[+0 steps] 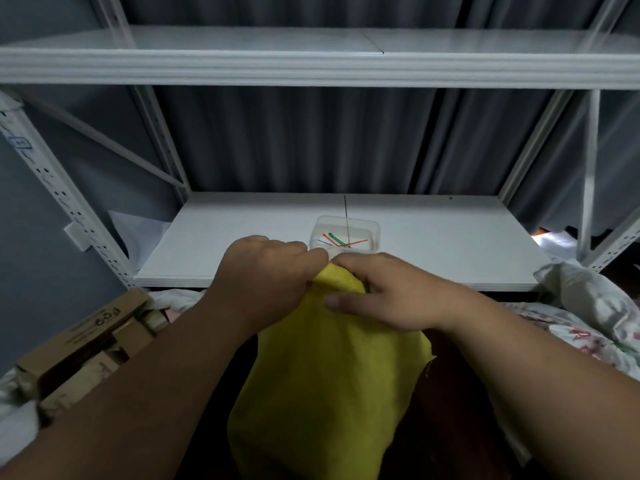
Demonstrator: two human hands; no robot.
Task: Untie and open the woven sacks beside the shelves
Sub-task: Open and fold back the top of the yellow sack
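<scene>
A yellow woven sack (329,386) stands upright in front of the white shelf unit, below the shelf's front edge. My left hand (263,271) grips the gathered top of the sack from the left, fingers curled. My right hand (377,292) holds the same bunched neck from the right, thumb lying across the yellow cloth. The two hands meet at the top of the sack, and whatever ties the neck is hidden under the fingers.
A clear plastic tub (346,233) with coloured ties sits on the white lower shelf (242,261). An upper shelf (311,64) spans overhead. Cardboard boxes (86,348) lie at the left, a floral cloth bundle (588,313) at the right.
</scene>
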